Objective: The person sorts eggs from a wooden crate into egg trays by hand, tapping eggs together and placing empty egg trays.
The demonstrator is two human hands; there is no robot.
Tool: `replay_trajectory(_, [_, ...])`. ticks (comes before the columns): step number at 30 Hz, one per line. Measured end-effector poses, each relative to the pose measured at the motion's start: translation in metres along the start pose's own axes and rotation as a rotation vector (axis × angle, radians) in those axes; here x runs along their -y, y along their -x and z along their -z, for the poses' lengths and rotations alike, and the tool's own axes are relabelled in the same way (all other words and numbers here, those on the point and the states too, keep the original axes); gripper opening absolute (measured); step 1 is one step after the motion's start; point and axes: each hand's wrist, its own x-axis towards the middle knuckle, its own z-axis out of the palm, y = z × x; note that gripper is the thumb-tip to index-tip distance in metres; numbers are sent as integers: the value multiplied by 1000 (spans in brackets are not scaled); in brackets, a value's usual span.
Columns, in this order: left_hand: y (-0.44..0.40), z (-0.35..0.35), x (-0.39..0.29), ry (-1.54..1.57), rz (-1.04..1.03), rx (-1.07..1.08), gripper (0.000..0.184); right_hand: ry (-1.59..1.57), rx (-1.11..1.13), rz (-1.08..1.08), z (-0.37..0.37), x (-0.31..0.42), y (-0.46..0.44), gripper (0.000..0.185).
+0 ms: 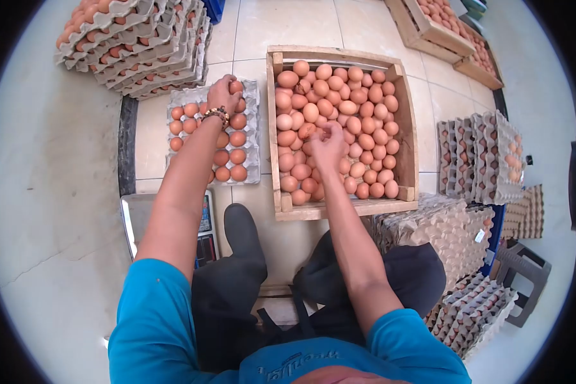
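Observation:
Brown eggs fill a wooden crate [408,128] at the centre. My right hand [328,146] reaches into it, fingers closed round a darker egg [308,130] among the others. Left of the crate lies a grey egg tray [252,141] partly filled with brown eggs. Over the tray's far right part is my left hand [225,95], a beaded bracelet on its wrist. Its fingers are curled against an egg [236,86] at the far right corner. My left forearm covers part of the tray.
Tall stacks of egg trays [153,51] stand at the far left, more stacks [480,157] at the right. Two wooden crates [429,32] of eggs are at the far right. A scale [134,221] lies near my left arm. My boot [242,233] is below the tray.

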Motion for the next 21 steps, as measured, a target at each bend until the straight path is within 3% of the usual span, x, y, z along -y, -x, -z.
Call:
replay_trajectory(5, [8, -11, 6, -101, -79, -59, 35, 390, 47, 265, -11, 49, 16, 31])
replay_trajectory(9, [10, 5, 14, -86, -171, -110, 37, 138, 229, 436, -42, 54, -15, 33])
replay_trajectory(12, [13, 37, -6, -15, -197, -73, 38, 201, 380, 394, -59, 47, -44, 32])
replay_trajectory(15, [19, 54, -37, 75, -300, -77, 33, 284, 473, 484, -59, 42, -66, 30])
replay_trajectory(18, [25, 54, -65, 174, -374, -78, 31, -436, 493, -339, -38, 74, -68, 32])
replay_trajectory(21, [25, 51, -77, 215, -393, -79, 30, -450, 465, -358, -56, 45, -91, 34])
